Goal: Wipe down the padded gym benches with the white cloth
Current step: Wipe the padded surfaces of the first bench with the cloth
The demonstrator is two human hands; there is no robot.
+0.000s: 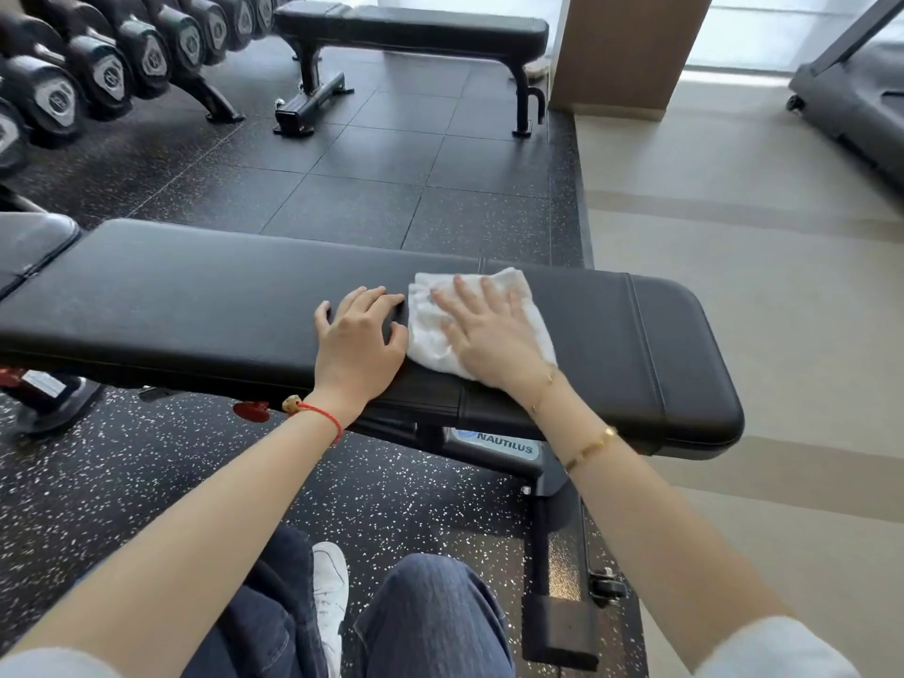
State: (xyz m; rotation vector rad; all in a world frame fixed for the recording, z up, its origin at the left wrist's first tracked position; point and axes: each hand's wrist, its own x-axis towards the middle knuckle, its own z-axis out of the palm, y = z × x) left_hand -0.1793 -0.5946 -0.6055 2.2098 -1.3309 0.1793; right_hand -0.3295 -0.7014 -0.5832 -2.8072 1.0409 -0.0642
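The cloth lies spread on the near bench, a little right of the frame's centre, and my right hand presses it flat with straight, splayed fingers, palm down, nothing curled round the fabric. The cloth shows white around the hand on the left, top and right edges. Just left of it my left hand rests on the bare black pad, fingers loosely spread and holding nothing, its fingertips close to the cloth's left edge; I cannot tell whether they touch it.

A red cord bracelet sits on my left wrist, and a thin gold chain and a gold bangle on my right forearm.

The bench pad runs across the middle of the frame from the left edge to a rounded end at the right, with a stitched seam near that end. Below it the frame carries a label reading NAUTILUS, and a black post goes down to the speckled rubber floor.

At the bottom centre I see my knees in blue jeans and a white shoe.

A second bench stands at the top centre on dark tiles. A rack of dumbbells fills the upper left. A treadmill sits at the upper right on pale flooring, beside a brown column.
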